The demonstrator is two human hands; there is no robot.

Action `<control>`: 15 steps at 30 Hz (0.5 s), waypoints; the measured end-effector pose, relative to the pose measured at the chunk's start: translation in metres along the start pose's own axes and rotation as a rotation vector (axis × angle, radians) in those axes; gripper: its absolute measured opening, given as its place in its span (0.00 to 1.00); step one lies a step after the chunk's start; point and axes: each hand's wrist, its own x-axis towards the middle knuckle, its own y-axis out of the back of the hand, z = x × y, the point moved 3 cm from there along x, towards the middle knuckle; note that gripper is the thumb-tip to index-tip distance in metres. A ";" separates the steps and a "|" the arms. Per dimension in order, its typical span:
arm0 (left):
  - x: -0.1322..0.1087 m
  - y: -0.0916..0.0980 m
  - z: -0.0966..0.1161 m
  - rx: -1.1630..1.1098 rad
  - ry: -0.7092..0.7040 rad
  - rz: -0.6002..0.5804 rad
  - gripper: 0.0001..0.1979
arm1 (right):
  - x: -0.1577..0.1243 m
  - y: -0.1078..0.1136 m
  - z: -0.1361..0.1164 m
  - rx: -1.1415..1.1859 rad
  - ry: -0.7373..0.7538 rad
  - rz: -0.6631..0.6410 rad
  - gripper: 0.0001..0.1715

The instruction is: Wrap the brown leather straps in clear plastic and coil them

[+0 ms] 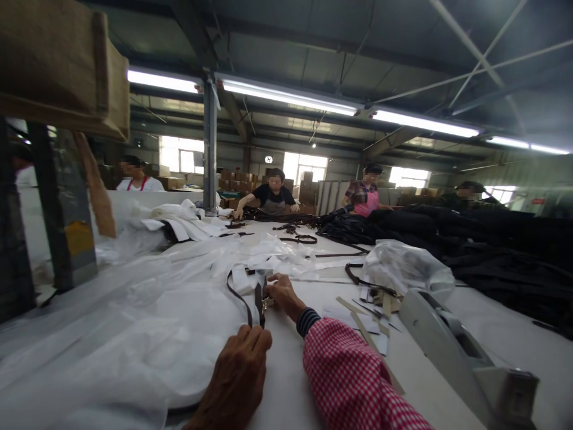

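A dark strap point(242, 301) makes a loop on the white table in front of me. My left hand point(242, 364) is closed around the near part of the strap, fingers curled downward. Farther forward, my right hand point(285, 297) is closed at the strap's far part, its fingertips partly hidden. A gold-coloured metal clasp point(265, 304) hangs on the strap beside the right hand. Touching the far end of the loop is a small white piece point(243, 279), perhaps paper or wrap. Clear plastic sheeting point(165, 334) lies along the left side of both hands.
On the right stands a grey tape dispenser point(447, 346), near paper scraps point(353, 316) and a bunched clear plastic bag point(407, 266). Black fabric point(483, 257) is piled at the far right. Co-workers, one person point(273, 197) among them, are across the table. A post point(71, 209) rises at left.
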 end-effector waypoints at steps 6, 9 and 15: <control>0.000 0.001 -0.002 -0.007 -0.025 0.002 0.21 | -0.019 0.051 -0.026 0.182 -0.145 0.040 0.17; -0.002 0.001 0.001 0.013 -0.058 -0.058 0.20 | -0.047 0.089 -0.046 0.227 -0.151 0.008 0.17; -0.003 0.004 0.004 0.059 -0.073 -0.062 0.18 | -0.147 0.130 -0.050 0.211 -0.123 -0.126 0.21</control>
